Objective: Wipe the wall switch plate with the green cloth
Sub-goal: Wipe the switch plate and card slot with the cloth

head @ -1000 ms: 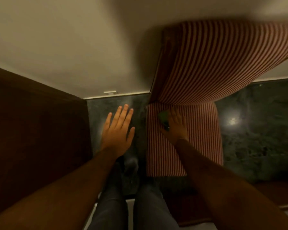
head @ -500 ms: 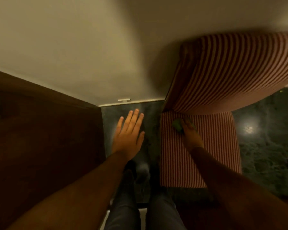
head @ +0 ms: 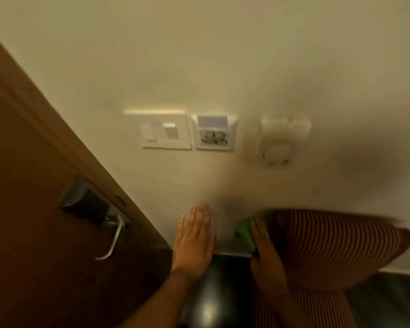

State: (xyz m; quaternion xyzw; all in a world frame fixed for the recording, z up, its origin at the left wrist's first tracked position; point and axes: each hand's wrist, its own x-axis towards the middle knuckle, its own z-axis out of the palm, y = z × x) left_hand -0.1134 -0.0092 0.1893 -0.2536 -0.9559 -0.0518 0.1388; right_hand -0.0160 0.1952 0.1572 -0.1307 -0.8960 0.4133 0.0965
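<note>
A white switch plate with rocker switches is mounted on the cream wall, above and slightly left of my hands. My left hand is flat and open, fingers spread, low in front of the wall. To its right, my right hand holds the green cloth, which sticks out past the fingers beside a striped chair. Both hands are well below the plate.
A key-card holder sits right of the switch plate, and a round-dial thermostat further right. A brown wooden door with a lock and metal handle fills the left. A red-striped chair stands at the right on dark floor.
The view has tilted up from the floor and chair to the wall, bringing the switch plate into sight. My right hand has lifted the green cloth off the chair seat.
</note>
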